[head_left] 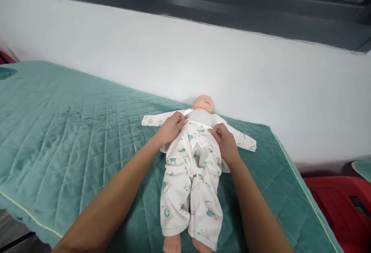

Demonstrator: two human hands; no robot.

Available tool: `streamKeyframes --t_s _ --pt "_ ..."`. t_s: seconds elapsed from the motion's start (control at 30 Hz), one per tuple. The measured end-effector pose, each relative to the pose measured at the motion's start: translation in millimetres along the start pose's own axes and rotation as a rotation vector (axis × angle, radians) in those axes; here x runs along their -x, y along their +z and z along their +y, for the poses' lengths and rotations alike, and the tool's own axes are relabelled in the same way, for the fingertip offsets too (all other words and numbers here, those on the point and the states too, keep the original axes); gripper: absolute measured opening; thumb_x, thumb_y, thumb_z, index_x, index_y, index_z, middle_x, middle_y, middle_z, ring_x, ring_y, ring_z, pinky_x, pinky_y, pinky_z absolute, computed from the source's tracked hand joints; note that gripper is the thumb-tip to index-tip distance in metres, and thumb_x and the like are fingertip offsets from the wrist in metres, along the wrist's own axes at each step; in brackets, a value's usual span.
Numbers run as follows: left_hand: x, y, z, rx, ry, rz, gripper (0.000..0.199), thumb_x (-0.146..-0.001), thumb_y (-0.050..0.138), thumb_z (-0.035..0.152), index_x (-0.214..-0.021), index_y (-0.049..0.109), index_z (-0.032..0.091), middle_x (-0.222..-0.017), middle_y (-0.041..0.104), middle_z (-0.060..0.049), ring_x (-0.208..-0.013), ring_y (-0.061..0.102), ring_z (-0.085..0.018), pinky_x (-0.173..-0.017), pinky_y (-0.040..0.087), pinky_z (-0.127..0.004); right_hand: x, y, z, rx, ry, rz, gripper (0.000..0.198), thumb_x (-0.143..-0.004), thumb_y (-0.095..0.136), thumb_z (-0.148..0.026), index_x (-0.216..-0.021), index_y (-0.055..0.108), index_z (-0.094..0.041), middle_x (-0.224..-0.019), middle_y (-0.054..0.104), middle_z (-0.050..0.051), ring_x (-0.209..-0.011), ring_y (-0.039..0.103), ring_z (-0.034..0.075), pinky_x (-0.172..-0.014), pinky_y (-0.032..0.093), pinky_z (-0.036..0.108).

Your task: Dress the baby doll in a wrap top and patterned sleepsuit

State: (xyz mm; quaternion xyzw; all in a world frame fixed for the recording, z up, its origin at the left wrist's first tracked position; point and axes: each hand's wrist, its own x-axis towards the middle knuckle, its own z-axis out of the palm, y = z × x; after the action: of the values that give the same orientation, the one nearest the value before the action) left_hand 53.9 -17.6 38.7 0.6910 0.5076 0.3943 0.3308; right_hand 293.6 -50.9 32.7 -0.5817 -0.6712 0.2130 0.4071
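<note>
A baby doll (pixel 203 103) lies on its back, its head toward the wall and its bare feet toward me. It wears white printed baby pants (pixel 177 172) with a gap at the crotch. A white printed jacket (pixel 242 140) lies open at its sides, both sleeves spread out, over a pale grey torso. My left hand (pixel 173 126) pinches the pants' waistband at one side, its fingers closed on the cloth. At the other side of the waistband is my right hand (pixel 225 139), fingers curled with the thumb along the edge of the cloth.
A green quilted cover (pixel 87 129) spreads under the doll, its piped edge dropping off at right. Behind stands a white wall (pixel 130 52) below a dark ledge (pixel 203 7) with bars. A red plastic chair (pixel 336 199) stands at the right.
</note>
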Motion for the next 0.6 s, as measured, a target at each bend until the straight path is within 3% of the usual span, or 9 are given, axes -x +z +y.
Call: streamKeyframes --t_s 0.13,0.27,0.43,0.6 --pt "-13 1 -9 0.136 -0.033 -0.123 0.021 -0.088 0.057 0.04 -0.082 0.053 0.02 -0.075 0.051 0.002 -0.072 0.046 -0.016 -0.066 0.036 -0.026 -9 7 8 -0.219 0.113 -0.012 0.038 -0.078 0.065 -0.061 -0.077 0.05 -0.027 -0.057 0.047 -0.005 -0.058 0.043 0.016 -0.056 0.037 0.029" --pt "-4 -4 -19 0.324 -0.102 -0.164 0.029 -0.084 0.063 0.048 -0.085 0.055 0.02 -0.074 0.05 0.003 -0.068 0.044 -0.014 -0.064 0.035 -0.024 -1 6 15 -0.474 0.257 0.009 0.04 -0.073 0.073 -0.059 -0.083 0.054 -0.025 -0.061 0.054 -0.005 -0.054 0.045 0.013 -0.05 0.037 0.027" --pt "6 -13 -25 0.387 -0.128 -0.287 0.03 -0.082 0.066 0.047 -0.088 0.061 0.019 -0.077 0.055 0.002 -0.07 0.049 -0.014 -0.065 0.038 -0.024 3 -5 22 -0.816 0.357 0.092 0.041 -0.07 0.079 -0.051 -0.083 0.05 -0.026 -0.066 0.058 -0.006 -0.054 0.051 0.013 -0.053 0.043 0.027" --pt "7 -20 -24 0.395 -0.098 -0.32 0.024 -0.084 0.064 0.042 -0.09 0.061 0.018 -0.078 0.055 0.003 -0.072 0.049 -0.013 -0.068 0.039 -0.023 3 -8 28 -0.675 0.341 0.145 0.042 -0.071 0.074 -0.058 -0.084 0.05 -0.027 -0.069 0.063 -0.003 -0.058 0.056 0.017 -0.057 0.045 0.031"
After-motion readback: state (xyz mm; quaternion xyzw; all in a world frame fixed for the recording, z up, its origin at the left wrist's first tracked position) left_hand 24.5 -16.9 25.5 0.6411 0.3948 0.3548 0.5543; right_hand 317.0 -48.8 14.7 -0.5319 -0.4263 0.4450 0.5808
